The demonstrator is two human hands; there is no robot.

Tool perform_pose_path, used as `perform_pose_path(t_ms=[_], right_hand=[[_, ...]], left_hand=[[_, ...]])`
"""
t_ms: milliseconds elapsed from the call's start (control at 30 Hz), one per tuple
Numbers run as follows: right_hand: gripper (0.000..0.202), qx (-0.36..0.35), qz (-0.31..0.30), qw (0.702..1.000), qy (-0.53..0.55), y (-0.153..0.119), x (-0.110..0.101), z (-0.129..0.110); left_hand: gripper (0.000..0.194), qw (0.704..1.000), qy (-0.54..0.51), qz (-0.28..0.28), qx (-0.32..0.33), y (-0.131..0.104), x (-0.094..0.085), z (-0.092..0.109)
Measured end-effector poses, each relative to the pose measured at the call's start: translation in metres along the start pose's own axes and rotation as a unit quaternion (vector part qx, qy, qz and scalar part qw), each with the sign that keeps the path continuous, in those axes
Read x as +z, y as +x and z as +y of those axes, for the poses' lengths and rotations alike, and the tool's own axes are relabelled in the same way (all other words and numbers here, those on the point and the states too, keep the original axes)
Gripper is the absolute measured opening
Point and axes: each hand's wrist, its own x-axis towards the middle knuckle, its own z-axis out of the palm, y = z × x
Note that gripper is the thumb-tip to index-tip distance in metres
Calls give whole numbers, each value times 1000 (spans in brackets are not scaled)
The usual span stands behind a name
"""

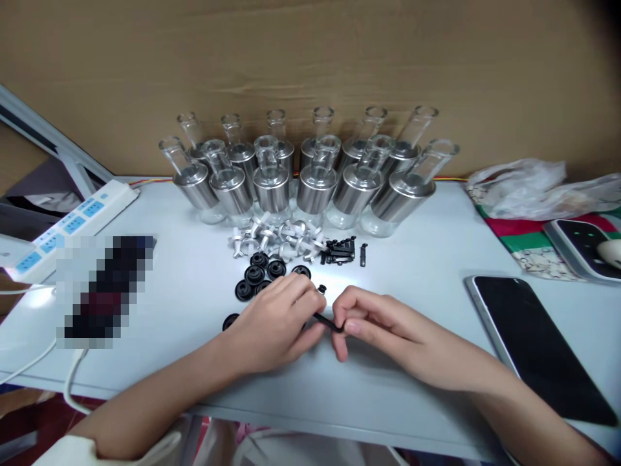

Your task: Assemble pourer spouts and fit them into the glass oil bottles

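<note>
Near the table's front, my left hand [286,317] is closed, its fingers curled around one end of a slim black plastic piece [328,321]. The other end is pinched between thumb and fingertips of my right hand [373,327]. What else my left hand may hold is hidden by its fingers. A small black and silver part [321,290] shows just above the left fingertips. Round black lids [255,275] lie behind and beside my left hand, some partly covered by it. Farther back are a heap of white and silver spout pieces [276,238] and small black clips [341,250].
Two rows of glass bottles with steel sleeves [317,188] stand along the cardboard wall [310,58]. At left are a power strip [72,226] and a blurred-out phone [109,285] on a cable. A dark-screened phone [538,343] and a plastic bag [524,188] lie right.
</note>
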Motion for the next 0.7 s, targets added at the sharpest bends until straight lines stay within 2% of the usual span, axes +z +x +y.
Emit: perform_pose_path(t_ms=[100, 233, 300, 400, 533, 700], right_hand=[[21, -5, 24, 1000, 8, 1, 0, 2], [19, -4, 56, 998, 22, 5, 3, 3], [14, -4, 76, 997, 12, 6, 5, 4], [8, -16, 140, 990, -33, 8, 8, 5], [9, -39, 213, 975, -51, 9, 10, 7], [9, -73, 243, 965, -61, 10, 8, 8]], left_hand=[[17, 999, 27, -12, 26, 0, 1, 0], [23, 998, 47, -2, 33, 0, 1, -1], [23, 998, 58, 0, 29, 0, 0, -1], [18, 999, 36, 5, 26, 0, 1, -2], [13, 1000, -11, -3, 18, -1, 3, -2], [12, 999, -32, 2, 22, -1, 5, -1]])
